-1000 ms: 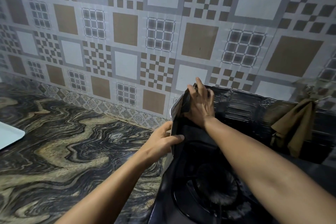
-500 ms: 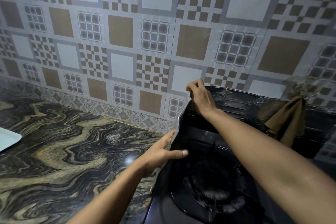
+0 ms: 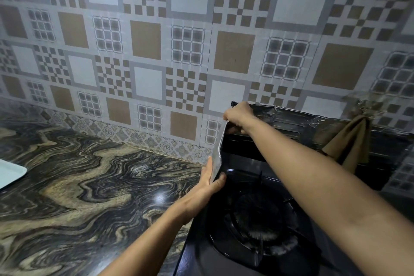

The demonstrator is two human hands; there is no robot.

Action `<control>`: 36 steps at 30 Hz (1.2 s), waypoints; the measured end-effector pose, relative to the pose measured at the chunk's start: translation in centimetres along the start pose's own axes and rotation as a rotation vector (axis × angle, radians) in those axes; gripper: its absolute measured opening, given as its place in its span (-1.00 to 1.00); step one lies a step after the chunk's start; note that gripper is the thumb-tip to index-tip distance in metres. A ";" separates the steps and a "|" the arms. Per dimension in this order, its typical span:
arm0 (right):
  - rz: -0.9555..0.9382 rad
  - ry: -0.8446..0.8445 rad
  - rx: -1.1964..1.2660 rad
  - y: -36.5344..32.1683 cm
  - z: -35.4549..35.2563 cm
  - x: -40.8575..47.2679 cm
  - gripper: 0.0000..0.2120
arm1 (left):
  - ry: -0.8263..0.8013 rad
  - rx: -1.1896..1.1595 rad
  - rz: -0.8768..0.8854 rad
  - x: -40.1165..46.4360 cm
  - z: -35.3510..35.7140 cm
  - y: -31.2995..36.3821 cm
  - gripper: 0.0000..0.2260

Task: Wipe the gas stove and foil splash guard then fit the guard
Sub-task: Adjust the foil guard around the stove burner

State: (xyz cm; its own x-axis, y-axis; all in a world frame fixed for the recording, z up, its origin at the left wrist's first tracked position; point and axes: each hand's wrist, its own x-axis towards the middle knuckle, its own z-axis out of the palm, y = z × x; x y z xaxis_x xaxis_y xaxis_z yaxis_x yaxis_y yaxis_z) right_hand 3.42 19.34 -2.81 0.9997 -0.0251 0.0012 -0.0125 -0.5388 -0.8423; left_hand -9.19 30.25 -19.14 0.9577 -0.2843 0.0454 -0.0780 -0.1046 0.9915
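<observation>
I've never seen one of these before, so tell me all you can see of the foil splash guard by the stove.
The foil splash guard is a dark, crinkled, shiny sheet standing upright along the back of the gas stove, with a side panel folded forward at its left. The right hand grips the top corner; the left hand pinches the side panel's lower edge. A brown cloth hangs over its top.

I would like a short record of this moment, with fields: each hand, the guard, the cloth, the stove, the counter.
left hand: pinches the lower edge of the guard's left side panel
right hand: grips the guard's top left corner
foil splash guard: stands upright behind the stove, left panel folded forward
cloth: brown, hangs over the guard's top edge, right of the arm
gas stove: black, burner bare, no pot on it
counter: dark marbled stone; a white tray at its left edge
</observation>
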 end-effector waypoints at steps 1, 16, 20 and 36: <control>-0.001 0.020 -0.002 0.0 0.2 -0.1 -0.89 | 0.007 0.025 0.011 0.0 0.2 0.1 -0.08; -0.007 -0.211 -0.113 -1.1 1.0 -3.7 -0.86 | 0.012 -0.208 -0.213 1.1 -0.3 -1.7 -0.03; -0.044 -0.195 -0.078 -1.0 1.4 -4.2 -0.83 | -0.006 -0.212 -0.225 1.0 -0.4 -1.6 -0.08; -0.071 -0.275 -0.065 -0.3 0.3 -5.3 -0.86 | -0.036 -0.098 -0.093 -1.9 0.4 0.8 0.06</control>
State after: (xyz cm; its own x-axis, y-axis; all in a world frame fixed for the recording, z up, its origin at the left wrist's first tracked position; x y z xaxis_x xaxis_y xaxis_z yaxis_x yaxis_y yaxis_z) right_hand -1.88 19.92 -2.71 0.9665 0.2390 -0.0942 0.0655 -0.5839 -0.8092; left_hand -11.19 30.36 -18.47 0.9488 -0.3120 -0.0498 0.0396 -0.0391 0.9985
